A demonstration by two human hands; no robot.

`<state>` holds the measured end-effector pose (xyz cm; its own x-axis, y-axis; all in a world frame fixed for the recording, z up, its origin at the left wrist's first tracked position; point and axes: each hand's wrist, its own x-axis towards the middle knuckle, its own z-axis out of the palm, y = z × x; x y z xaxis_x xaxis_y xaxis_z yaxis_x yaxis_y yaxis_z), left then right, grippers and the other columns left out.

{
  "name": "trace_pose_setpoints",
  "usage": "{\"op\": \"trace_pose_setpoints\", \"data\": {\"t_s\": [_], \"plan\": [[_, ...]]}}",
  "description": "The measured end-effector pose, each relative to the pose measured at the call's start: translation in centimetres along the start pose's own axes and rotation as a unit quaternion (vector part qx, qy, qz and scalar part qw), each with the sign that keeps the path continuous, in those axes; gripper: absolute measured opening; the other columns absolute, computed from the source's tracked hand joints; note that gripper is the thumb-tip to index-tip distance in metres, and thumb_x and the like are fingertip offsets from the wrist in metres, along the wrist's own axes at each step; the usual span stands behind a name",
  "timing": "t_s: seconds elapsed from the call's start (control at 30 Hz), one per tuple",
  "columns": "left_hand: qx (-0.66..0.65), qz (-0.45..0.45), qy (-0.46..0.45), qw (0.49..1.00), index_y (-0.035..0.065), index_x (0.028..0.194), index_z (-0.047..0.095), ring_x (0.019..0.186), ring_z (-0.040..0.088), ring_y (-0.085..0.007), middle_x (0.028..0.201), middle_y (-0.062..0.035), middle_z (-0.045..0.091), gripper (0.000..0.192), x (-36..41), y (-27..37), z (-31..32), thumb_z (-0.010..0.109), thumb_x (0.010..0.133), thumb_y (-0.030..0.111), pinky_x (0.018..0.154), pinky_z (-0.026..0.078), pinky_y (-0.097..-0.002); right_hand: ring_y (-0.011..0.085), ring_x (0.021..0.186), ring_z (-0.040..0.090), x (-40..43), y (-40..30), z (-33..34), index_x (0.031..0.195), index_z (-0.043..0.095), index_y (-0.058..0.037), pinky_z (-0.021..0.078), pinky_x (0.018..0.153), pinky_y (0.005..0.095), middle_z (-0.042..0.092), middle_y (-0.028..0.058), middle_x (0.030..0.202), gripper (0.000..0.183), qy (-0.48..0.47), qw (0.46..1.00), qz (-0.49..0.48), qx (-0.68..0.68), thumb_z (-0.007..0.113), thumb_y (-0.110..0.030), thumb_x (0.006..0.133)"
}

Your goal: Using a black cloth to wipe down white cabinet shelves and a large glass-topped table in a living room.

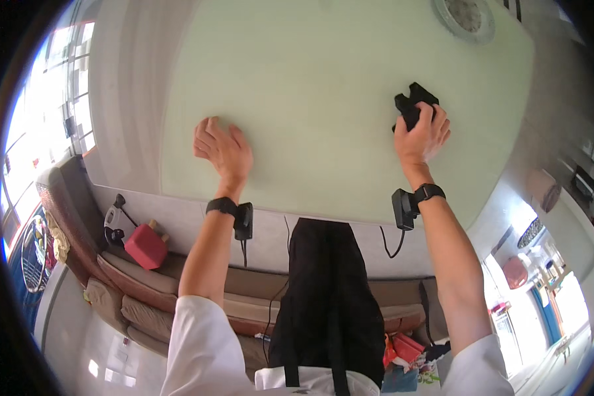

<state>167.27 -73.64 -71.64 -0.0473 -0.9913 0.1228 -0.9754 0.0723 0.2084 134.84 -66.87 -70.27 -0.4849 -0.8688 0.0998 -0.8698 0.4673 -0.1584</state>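
On the right of the pale green tabletop (pixel 317 99), my right hand (pixel 420 136) has its fingers over a folded black object (pixel 413 106), perhaps cloth; its exact kind is unclear. My left hand (pixel 222 151) rests on the left part of the same surface, fingers loosely curled and thumb apart, holding nothing. Each wrist wears a black strap with a small black device, the left one (pixel 244 221) and the right one (pixel 404 209), and a cable hangs from each.
A round glass-like dish (pixel 464 20) stands at the table's far right. Behind the near table edge are a brown sofa (pixel 247 282), a red stool (pixel 146 246) lying at the left and a pile of red and blue items (pixel 406 349). Windows line the left side.
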Motion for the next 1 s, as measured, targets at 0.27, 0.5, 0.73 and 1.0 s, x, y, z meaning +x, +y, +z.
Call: {"op": "trace_pose_setpoints", "data": {"t_s": [0.27, 0.5, 0.73, 1.0], "plan": [[0.017, 0.024, -0.008, 1.0, 0.0014, 0.116, 0.038, 0.118, 0.029, -0.0332, 0.121, -0.0138, 0.038, 0.039, -0.2, -1.2, 0.0, 0.051, 0.08, 0.012, 0.095, 0.021, -0.0501, 0.0306, 0.094, 0.047, -0.5, -0.7, 0.3, 0.095, 0.057, -0.0171, 0.0368, 0.081, 0.0442, 0.047, 0.008, 0.107, 0.043, -0.038, 0.995, -0.082, 0.037, 0.075, -0.024, 0.058], [0.038, 0.024, -0.005, 0.999, 0.001, 0.116, 0.039, 0.119, 0.029, -0.0339, 0.122, -0.0144, 0.037, 0.039, -0.4, -1.6, 0.1, 0.05, 0.081, 0.014, 0.095, 0.021, -0.0523, 0.0321, 0.101, 0.044, -3.6, -2.4, -0.2, 0.099, 0.055, -0.0165, 0.0344, 0.086, 0.0476, 0.045, 0.0096, 0.112, 0.044, -0.068, 0.997, -0.031, 0.008, 0.076, -0.026, 0.061], [0.006, 0.019, -0.022, 1.0, -0.0003, 0.117, 0.038, 0.121, 0.027, -0.0356, 0.123, -0.0167, 0.035, 0.041, -0.6, -0.7, 0.5, 0.05, 0.082, 0.017, 0.095, 0.02, -0.0543, 0.0331, 0.099, 0.044, 0.8, -5.0, 0.1, 0.103, 0.054, -0.0134, 0.0355, 0.084, 0.0458, 0.045, 0.0114, 0.112, 0.045, -0.046, 0.999, 0.024, -0.008, 0.073, -0.025, 0.064], [0.019, 0.003, -0.034, 0.999, -0.0001, 0.118, 0.037, 0.121, 0.026, -0.0336, 0.124, -0.0155, 0.035, 0.042, -0.6, 0.0, 0.8, 0.05, 0.082, 0.017, 0.096, 0.018, -0.0528, 0.0337, 0.1, 0.044, -3.3, -7.0, 0.5, 0.106, 0.052, -0.0115, 0.036, 0.084, 0.0467, 0.046, 0.0144, 0.111, 0.046, -0.052, 0.998, 0.007, -0.026, 0.072, -0.026, 0.066]]}}
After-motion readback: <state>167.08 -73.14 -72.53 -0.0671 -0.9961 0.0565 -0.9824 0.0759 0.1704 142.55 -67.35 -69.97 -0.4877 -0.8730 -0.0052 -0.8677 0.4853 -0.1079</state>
